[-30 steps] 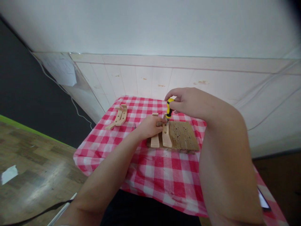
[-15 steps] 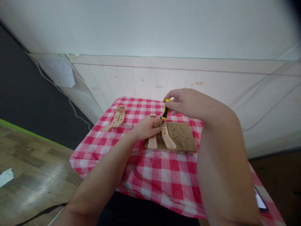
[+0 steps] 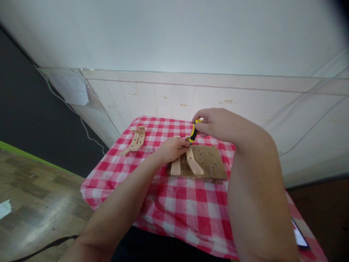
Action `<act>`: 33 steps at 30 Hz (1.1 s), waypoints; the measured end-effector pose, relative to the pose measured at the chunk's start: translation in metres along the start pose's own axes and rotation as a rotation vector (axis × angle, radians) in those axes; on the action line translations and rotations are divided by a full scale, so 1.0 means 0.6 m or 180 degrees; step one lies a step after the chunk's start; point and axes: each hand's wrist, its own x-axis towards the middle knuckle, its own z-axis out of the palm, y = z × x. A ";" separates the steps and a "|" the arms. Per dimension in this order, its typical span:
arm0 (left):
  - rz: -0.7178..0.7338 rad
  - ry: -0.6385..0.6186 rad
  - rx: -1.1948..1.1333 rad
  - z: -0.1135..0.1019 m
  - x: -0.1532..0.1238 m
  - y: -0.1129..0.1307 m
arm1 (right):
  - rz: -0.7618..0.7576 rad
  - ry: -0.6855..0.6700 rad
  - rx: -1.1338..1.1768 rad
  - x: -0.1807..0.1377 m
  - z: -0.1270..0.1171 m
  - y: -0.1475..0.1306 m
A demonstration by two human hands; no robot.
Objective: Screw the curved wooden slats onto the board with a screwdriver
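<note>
My right hand (image 3: 205,123) grips a yellow and black screwdriver (image 3: 193,133) by the top of its handle, tilted with the tip down. The tip meets the upper part of a curved wooden piece (image 3: 194,163) that has holes in it. At that tip my left hand (image 3: 174,148) has its thumb and forefinger pinched together; what is between them is too small to make out. Under the left hand lies a second wooden piece (image 3: 176,167), partly covered. Both pieces rest on a thick, pitted wooden board (image 3: 211,163).
Two more curved wooden pieces (image 3: 137,140) lie together at the table's left. A small metal bit, perhaps a screw (image 3: 153,150), is on the checked tablecloth (image 3: 188,203). A phone (image 3: 300,234) sits at the right edge. Behind stands a white panelled wall (image 3: 163,98).
The screwdriver leans further to the right at its top, and my right hand has shifted slightly with it. My left fingers remain by the tip. The whole view has tilted a little.
</note>
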 end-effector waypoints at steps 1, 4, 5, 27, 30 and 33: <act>0.0026 -0.0023 0.0044 -0.002 0.001 0.002 | -0.0024 -0.0002 0.0029 0.000 0.000 0.002; 0.0117 -0.0118 0.0287 -0.011 0.003 0.009 | -0.0093 0.0025 0.0099 0.000 -0.001 0.007; 0.0132 -0.0197 0.0347 -0.015 0.003 0.012 | -0.0088 0.0030 0.0113 -0.001 -0.001 0.008; -0.0703 0.0215 0.0525 0.007 0.014 0.038 | 0.0128 -0.0235 0.0630 0.001 0.000 0.032; -0.0435 0.0254 0.0252 0.013 0.006 0.025 | 0.0085 -0.0166 0.0682 0.002 0.004 0.036; -0.0288 0.0178 0.0168 0.012 0.005 0.014 | 0.0060 -0.0097 0.0633 0.004 0.008 0.035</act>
